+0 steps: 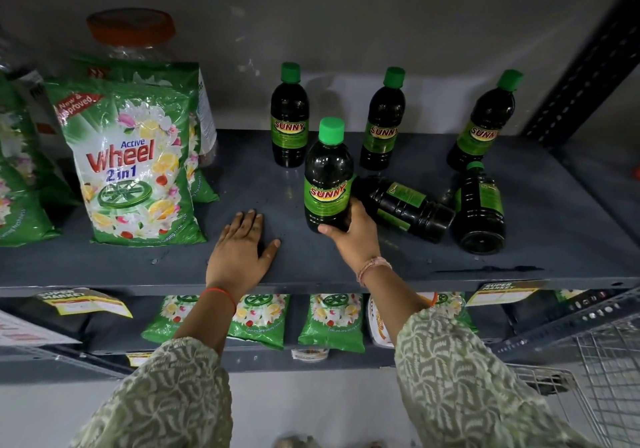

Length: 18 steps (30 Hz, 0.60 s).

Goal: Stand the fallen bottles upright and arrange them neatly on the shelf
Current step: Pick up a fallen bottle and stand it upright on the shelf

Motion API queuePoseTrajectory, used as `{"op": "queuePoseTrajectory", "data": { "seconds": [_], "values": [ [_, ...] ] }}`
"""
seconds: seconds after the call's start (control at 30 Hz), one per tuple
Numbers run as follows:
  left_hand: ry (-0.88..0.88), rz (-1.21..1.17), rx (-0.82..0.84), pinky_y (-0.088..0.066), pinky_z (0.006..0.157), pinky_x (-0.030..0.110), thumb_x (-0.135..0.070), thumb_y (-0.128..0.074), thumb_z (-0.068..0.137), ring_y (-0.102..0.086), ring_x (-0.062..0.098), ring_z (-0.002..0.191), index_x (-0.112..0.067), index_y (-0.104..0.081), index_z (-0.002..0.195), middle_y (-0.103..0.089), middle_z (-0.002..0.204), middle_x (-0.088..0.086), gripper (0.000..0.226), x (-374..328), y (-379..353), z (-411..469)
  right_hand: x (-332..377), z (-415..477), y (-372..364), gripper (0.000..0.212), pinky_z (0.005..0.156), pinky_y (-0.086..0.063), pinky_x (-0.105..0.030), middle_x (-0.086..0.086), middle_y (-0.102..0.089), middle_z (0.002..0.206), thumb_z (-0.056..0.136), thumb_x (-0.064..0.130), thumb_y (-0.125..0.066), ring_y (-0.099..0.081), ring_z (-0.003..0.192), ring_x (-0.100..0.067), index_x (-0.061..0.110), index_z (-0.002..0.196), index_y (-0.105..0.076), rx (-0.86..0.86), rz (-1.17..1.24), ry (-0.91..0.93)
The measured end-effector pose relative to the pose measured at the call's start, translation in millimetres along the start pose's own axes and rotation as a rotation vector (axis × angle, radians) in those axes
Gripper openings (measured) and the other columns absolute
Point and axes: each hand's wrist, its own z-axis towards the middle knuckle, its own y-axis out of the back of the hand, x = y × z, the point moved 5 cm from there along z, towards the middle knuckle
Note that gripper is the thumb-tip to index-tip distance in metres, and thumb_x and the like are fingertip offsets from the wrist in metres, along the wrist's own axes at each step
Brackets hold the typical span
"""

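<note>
Dark bottles with green caps and green "Sunny" labels stand on the grey shelf (242, 188). My right hand (353, 236) grips the base of one upright bottle (327, 174) near the middle. Behind it three bottles stand upright: one at the back left (289, 115), one at the back middle (382, 118), one leaning slightly at the back right (485, 122). Two bottles lie on their sides: one (405, 207) just right of my right hand, another (479, 208) further right with its base toward me. My left hand (242, 250) rests flat on the shelf, holding nothing.
Green Wheel detergent bags (135, 156) stand at the left of the shelf, with a clear orange-lidded jar (131, 37) behind them. More detergent bags (332, 319) lie on the lower shelf. A wire basket (609, 371) sits at the lower right. A slotted upright post (585, 66) bounds the right side.
</note>
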Motion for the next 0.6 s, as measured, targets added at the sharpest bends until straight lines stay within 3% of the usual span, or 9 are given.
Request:
{"op": "queuePoseTrajectory", "data": {
  "seconds": [0.13,0.27,0.4,0.6],
  "values": [
    [-0.004,0.017,0.018,-0.008,0.121,0.036,-0.044,-0.034,0.094,-0.009,0.022,0.147,-0.009,-0.017,0.147,-0.015,0.158,0.008,0.065,0.0,-1.8,-0.2,0.3,0.4,-2.0,0.067,0.099,-0.038,-0.026,-0.009,-0.056,0.127,0.074,0.010,-0.071,-0.051,0.118,-0.021,0.012,0.132,-0.038,0.050,-0.020,0.011],
    [0.003,0.015,0.042,-0.007,0.121,0.036,-0.043,-0.031,0.095,-0.007,0.023,0.147,-0.009,-0.015,0.147,-0.012,0.159,0.008,0.064,0.1,-3.2,-1.1,3.2,-1.1,-0.4,0.079,0.099,-0.039,-0.028,-0.007,-0.057,0.126,0.066,0.013,-0.078,-0.052,0.114,-0.016,0.013,0.134,-0.037,0.023,0.012,0.028],
    [-0.016,0.016,0.069,-0.005,0.120,0.037,-0.039,-0.029,0.097,-0.004,0.023,0.147,-0.012,-0.012,0.147,-0.010,0.159,0.005,0.059,-4.0,-2.1,-0.4,6.6,-2.4,-0.6,0.071,0.092,-0.040,-0.024,-0.009,-0.060,0.121,0.066,0.014,-0.078,-0.055,0.112,-0.020,0.011,0.128,-0.044,0.011,-0.007,0.016],
    [-0.009,0.036,0.071,-0.006,0.120,0.037,-0.038,-0.027,0.098,-0.006,0.024,0.147,-0.012,-0.013,0.147,-0.012,0.159,0.005,0.058,-4.7,-3.1,-1.7,7.5,-27.9,3.7,0.062,0.094,-0.047,-0.038,-0.014,-0.062,0.116,0.066,0.018,-0.078,-0.057,0.108,-0.027,0.005,0.119,-0.047,0.005,-0.055,-0.006]
  ]
}}
